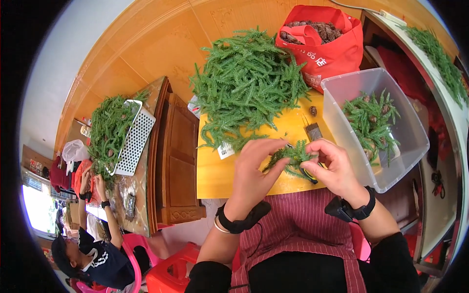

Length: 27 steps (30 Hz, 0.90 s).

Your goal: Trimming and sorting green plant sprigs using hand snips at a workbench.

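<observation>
I see both hands over the yellow table — my left hand and right hand pinch one small green sprig between their fingertips, just in front of the big green pile, beside the clear plastic bin.

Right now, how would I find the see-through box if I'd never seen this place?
Start at the yellow table in front of the person, piled with green sprigs. On its right edge, beside the right hand, sits the clear plastic box. Unlike the red bag behind it, you can see through its walls to a few sprigs with small brown cones.
</observation>
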Tool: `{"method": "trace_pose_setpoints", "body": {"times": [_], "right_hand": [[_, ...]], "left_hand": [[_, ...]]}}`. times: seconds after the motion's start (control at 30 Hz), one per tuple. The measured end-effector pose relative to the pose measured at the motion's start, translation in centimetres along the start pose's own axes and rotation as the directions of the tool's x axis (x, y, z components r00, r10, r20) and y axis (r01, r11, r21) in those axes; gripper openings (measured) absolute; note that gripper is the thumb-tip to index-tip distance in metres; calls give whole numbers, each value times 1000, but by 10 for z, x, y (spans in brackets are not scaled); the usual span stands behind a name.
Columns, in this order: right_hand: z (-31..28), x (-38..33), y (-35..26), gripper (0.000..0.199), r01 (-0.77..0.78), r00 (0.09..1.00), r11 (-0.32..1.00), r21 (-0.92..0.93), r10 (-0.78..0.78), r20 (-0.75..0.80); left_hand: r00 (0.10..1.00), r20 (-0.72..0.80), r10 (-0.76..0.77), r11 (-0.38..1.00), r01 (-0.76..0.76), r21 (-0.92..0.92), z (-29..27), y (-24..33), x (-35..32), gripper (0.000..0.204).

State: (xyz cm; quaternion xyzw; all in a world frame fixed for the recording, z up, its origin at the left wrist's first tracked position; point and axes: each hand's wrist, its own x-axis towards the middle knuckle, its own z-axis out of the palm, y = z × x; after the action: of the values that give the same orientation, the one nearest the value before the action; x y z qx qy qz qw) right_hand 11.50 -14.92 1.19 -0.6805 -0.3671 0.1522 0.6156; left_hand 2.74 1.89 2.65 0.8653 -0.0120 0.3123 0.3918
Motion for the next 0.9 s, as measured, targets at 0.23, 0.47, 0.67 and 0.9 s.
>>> {"method": "trace_pose_setpoints", "body": {"times": [0.23, 0.47, 0.67, 0.9], "right_hand": [[0, 0, -5, 24, -47, 999, 999, 15, 47, 8], [0, 0, -6, 23, -22, 1000, 1000, -5, 22, 1], [0, 0, -7, 22, -68, 998, 997, 46, 67, 5], [-1, 1, -3, 17, -41, 999, 995, 91, 40, 7]], "left_hand": [[987, 63, -151, 974, 160, -160, 4, -4, -4, 23], [975, 94, -203, 944, 220, -247, 4, -5, -8, 21], [974, 62, -218, 922, 227, -314, 6, -4, -8, 19], [966, 92, -242, 896, 259, -362, 5, -3, -8, 20]]}}
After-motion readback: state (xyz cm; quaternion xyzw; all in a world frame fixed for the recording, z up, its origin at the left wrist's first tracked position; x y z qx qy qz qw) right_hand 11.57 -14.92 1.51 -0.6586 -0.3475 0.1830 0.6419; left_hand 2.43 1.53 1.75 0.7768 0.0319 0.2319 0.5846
